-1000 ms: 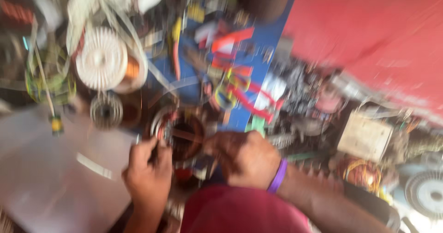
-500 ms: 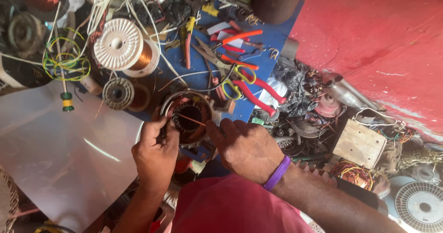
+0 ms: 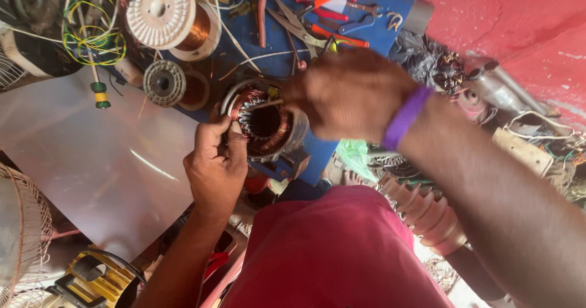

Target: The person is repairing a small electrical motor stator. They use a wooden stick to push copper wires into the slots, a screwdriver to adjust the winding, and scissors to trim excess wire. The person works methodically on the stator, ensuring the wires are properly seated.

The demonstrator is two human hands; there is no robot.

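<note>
A round motor stator (image 3: 264, 122) with copper windings sits at the middle of the view, on the edge of a blue board (image 3: 390, 9). My left hand (image 3: 215, 164) grips its near rim, thumb on the winding. My right hand (image 3: 348, 94), with a purple wristband, reaches over the stator's right side and holds a thin stick (image 3: 267, 104) that points into the winding slots. My red-clothed knee fills the bottom centre.
A white spool of copper wire (image 3: 163, 8) and a smaller grey reel (image 3: 163, 82) lie at the upper left. Pliers, scissors (image 3: 299, 27) and red-handled tools lie on the blue board. A shiny metal sheet (image 3: 91, 155) is left, a fan guard (image 3: 21, 241) bottom left, scrap parts right.
The view has closed in on the stator. My right hand has lifted over the stator's right side with the stick; my left hand stays on the rim.
</note>
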